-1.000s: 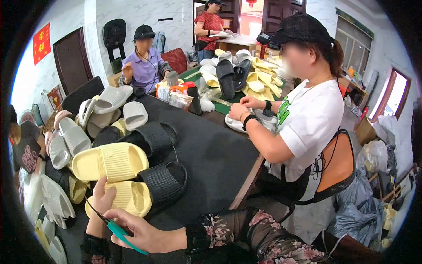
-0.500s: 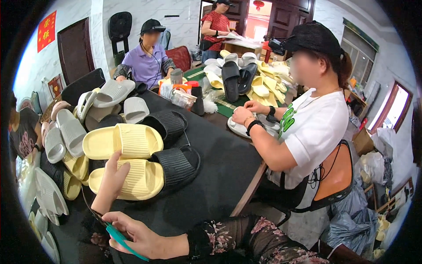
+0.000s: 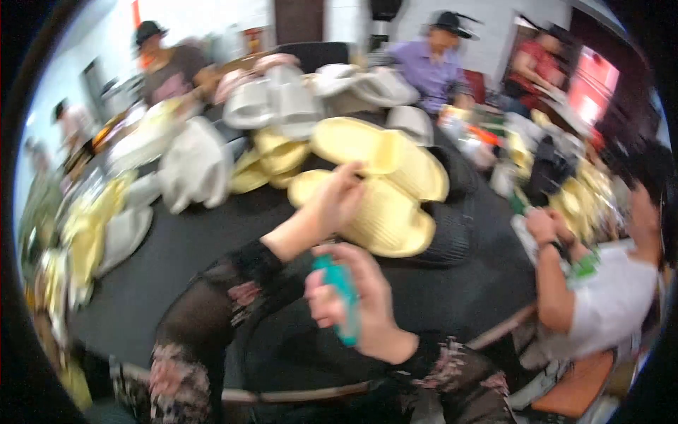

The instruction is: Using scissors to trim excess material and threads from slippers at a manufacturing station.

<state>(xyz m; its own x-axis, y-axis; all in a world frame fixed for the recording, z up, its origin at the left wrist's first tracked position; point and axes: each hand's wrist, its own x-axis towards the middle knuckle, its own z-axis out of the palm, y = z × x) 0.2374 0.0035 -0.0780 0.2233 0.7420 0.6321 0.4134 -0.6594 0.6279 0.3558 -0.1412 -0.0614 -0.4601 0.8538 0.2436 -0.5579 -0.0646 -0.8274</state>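
Note:
Two yellow slippers, one farther [image 3: 417, 166] and one nearer [image 3: 395, 219], lie side by side on the black tabletop, partly on black slippers [image 3: 448, 233]. At the nearer yellow slipper's open end is my left hand [image 3: 335, 201]. Its fingers are bent together against the strap edges; whatever is between them is hidden and blurred. Lower down and nearer me, my right hand [image 3: 371, 304] is closed round a teal-handled tool [image 3: 342, 300], smeared by motion, its working end not clear.
Grey slippers [image 3: 282, 102] and yellow ones [image 3: 272, 159] pile up behind, with white and yellow slippers [image 3: 113, 233] at left. A person in white [image 3: 600, 283] works close on my right. Others stand or sit across the black table [image 3: 191, 283].
The view has swung left, so the slippers appear farther right. My left hand's fingers, apart before, are now bent together at the slippers. The right hand still holds the teal-handled tool.

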